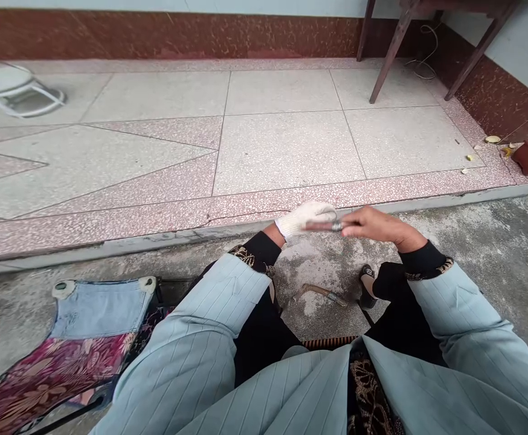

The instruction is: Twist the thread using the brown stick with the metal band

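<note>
Above the concrete (pixel 307 248), the gloved left hand (pixel 304 219) grips a blurred handle (pixel 319 226) and the right hand (pixel 377 225) pinches its metal-wrapped end (pixel 337 226), seemingly mid-handling, the next move needing steady support.

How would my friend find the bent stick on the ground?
Find the tiled floor, then the grey concrete below its edge. There, left of the dark shoe, is the bent brown stick. It lies on the ground, while the blurry tool is up at the left hand and right hand.

Gloved left hand (pixel 307 217) and bare right hand (pixel 375 225) extend forward, close together
</note>
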Demonstrator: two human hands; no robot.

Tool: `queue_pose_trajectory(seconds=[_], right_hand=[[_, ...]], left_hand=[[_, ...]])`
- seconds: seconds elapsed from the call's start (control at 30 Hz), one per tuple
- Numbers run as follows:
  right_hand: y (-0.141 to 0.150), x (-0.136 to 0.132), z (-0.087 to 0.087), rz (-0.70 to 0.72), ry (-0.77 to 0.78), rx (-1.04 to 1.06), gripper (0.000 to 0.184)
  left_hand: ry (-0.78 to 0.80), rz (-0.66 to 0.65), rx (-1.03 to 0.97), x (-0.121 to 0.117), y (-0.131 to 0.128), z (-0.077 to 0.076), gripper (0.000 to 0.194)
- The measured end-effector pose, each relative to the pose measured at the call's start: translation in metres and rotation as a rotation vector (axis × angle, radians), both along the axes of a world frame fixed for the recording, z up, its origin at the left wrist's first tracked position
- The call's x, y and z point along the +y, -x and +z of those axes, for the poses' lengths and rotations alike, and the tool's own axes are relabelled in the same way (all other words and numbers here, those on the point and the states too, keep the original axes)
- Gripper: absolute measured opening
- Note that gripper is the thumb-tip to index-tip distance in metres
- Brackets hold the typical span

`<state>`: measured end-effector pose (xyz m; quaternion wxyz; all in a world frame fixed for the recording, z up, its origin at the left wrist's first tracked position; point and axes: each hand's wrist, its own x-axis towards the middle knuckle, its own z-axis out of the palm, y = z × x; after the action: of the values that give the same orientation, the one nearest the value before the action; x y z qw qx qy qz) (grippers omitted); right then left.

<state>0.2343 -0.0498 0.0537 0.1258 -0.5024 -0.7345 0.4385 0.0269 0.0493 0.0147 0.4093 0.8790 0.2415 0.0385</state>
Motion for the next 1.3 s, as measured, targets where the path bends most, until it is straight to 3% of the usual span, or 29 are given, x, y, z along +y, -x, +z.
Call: queue_pose_trajectory(seconds=[0.07, 0.13, 0.23, 0.37, 0.47, 0.67, 0.73, 0.87, 0.93, 1.03, 1.17, 1.3], right_hand=[[-0.01, 0.003, 0.005, -0.267, -0.089, 0.097, 0.032], [-0.02, 0.01, 0.005, -0.448, -0.157, 0.083, 0.032], [-0.029, 0.019, -0.002, -0.556, -0.247, -0.114, 0.028], [-0.032, 0.025, -0.014, -0.574, -0.33, -0.399, 0.027], [-0.029, 0.027, -0.02, -0.457, -0.258, -0.585, 0.028], [0.002, 0.019, -0.03, 0.01, 0.173, -0.726, 0.025], [0.016, 0.012, -0.028, 0.166, 0.194, -0.669, 0.025], [0.027, -0.002, -0.012, 0.35, 0.276, -0.227, 0.018], [0.019, -0.005, -0.003, 0.277, 0.194, -0.025, 0.025], [-0.001, -0.002, 0.003, -0.12, 0.013, 0.144, 0.032], [-0.021, 0.008, -0.005, -0.441, -0.163, 0.009, 0.03], [-0.024, 0.014, -0.011, -0.487, -0.225, -0.261, 0.031]], left_hand=[[0.14, 0.046, -0.037, -0.007, 0.0, -0.002, 0.038], [0.228, 0.046, -0.051, -0.016, 0.0, -0.004, 0.04], [0.237, -0.019, -0.054, -0.027, -0.001, -0.006, 0.038], [0.137, -0.063, -0.033, -0.029, 0.002, -0.009, 0.035], [0.015, -0.067, -0.001, -0.026, 0.007, -0.009, 0.034], [-0.347, -0.051, 0.185, -0.024, 0.018, -0.005, 0.036], [-0.4, -0.064, 0.186, -0.022, 0.021, -0.005, 0.036], [-0.316, -0.038, 0.163, -0.013, 0.025, -0.009, 0.038], [-0.199, 0.017, 0.166, -0.009, 0.027, -0.011, 0.04], [-0.062, 0.072, 0.167, -0.009, 0.028, -0.015, 0.041], [0.022, -0.07, 0.089, -0.024, 0.025, -0.017, 0.038], [0.088, -0.129, 0.059, -0.038, 0.02, -0.012, 0.036]])
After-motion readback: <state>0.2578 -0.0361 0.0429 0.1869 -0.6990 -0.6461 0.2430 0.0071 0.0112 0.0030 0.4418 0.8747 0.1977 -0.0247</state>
